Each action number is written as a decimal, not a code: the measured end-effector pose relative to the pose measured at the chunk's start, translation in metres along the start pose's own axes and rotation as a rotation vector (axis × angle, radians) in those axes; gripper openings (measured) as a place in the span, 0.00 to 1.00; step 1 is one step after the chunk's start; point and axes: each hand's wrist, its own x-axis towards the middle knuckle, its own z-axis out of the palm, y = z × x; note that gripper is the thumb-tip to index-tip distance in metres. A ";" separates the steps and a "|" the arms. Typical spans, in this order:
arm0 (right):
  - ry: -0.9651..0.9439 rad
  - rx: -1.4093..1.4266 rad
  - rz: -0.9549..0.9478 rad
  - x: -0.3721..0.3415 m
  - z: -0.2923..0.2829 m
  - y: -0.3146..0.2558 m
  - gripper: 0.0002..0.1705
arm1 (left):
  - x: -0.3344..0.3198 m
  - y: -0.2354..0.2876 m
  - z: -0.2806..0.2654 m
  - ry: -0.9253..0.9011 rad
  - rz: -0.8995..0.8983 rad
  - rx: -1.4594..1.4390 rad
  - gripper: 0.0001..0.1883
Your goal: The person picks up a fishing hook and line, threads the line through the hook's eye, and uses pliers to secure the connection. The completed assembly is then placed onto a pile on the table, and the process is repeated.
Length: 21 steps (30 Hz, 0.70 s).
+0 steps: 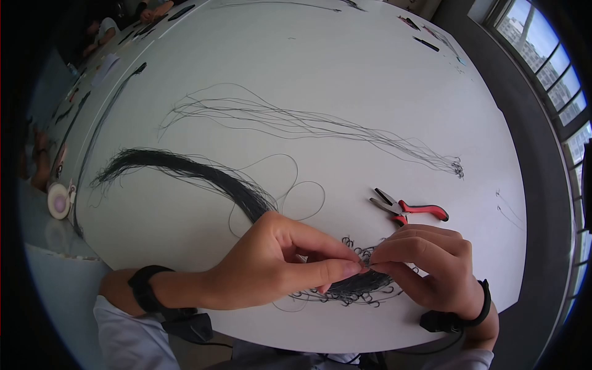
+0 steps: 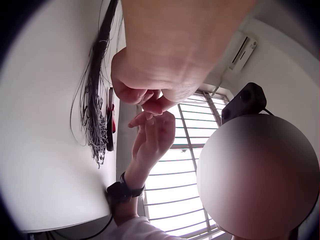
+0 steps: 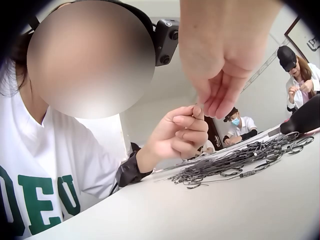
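My left hand (image 1: 290,262) and right hand (image 1: 428,262) meet fingertip to fingertip above a bundle of fishing hooks (image 1: 361,287) on dark lines. Thumb and forefinger of each hand pinch a fine fishing line between them; it is mostly hidden by the fingertips, and I cannot tell whether a hook is on it. From under the left hand, the thick bundle of dark fishing lines (image 1: 185,163) runs to the far left. In the right wrist view the hooks (image 3: 240,160) lie in a tangled heap on the table, below the hands.
Pliers (image 1: 410,206) with red and black handles lie just beyond the right hand. A looser bunch of hooked lines (image 1: 296,120) stretches across the white table (image 1: 345,55). A white round object (image 1: 60,200) is at the left edge. Other people (image 3: 240,125) sit across the room.
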 end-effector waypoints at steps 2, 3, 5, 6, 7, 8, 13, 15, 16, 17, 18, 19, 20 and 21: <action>0.019 -0.032 -0.043 0.000 0.002 0.001 0.14 | 0.000 0.000 0.001 0.018 -0.009 0.018 0.08; 0.038 -0.065 -0.086 0.000 0.002 0.002 0.15 | -0.001 0.000 0.001 0.036 -0.017 0.035 0.08; 0.048 -0.082 -0.099 -0.001 0.004 0.002 0.16 | 0.000 -0.007 0.003 0.050 0.025 0.019 0.08; 0.058 -0.099 -0.112 -0.001 0.004 0.002 0.17 | 0.000 -0.009 0.004 0.065 0.066 0.003 0.08; 0.060 -0.099 -0.113 -0.001 0.004 0.002 0.17 | 0.000 -0.009 0.004 0.065 0.067 0.005 0.08; 0.071 -0.101 -0.087 -0.001 0.005 0.001 0.17 | 0.000 -0.009 0.005 0.082 0.061 -0.007 0.08; 0.068 -0.104 -0.021 -0.002 0.004 -0.001 0.17 | -0.002 -0.004 0.006 0.127 -0.005 -0.070 0.08; 0.079 -0.111 0.003 -0.002 0.005 -0.002 0.17 | -0.001 -0.004 0.006 0.149 0.014 -0.066 0.08; 0.079 -0.110 0.002 -0.002 0.005 -0.001 0.17 | -0.001 -0.005 0.006 0.150 0.013 -0.065 0.08; 0.074 -0.104 -0.005 -0.003 0.005 0.000 0.15 | -0.001 -0.005 0.006 0.158 0.013 -0.069 0.08; 0.069 -0.097 -0.011 -0.003 0.005 0.000 0.14 | -0.001 -0.006 0.007 0.165 0.013 -0.073 0.08; 0.070 -0.096 -0.010 -0.002 0.005 0.000 0.14 | -0.001 -0.006 0.007 0.165 0.011 -0.073 0.08; 0.048 -0.054 0.059 -0.001 0.005 -0.002 0.12 | -0.001 -0.006 0.008 0.167 0.008 -0.069 0.08; 0.025 -0.012 0.128 -0.001 0.004 -0.003 0.11 | -0.001 -0.006 0.008 0.168 0.005 -0.066 0.08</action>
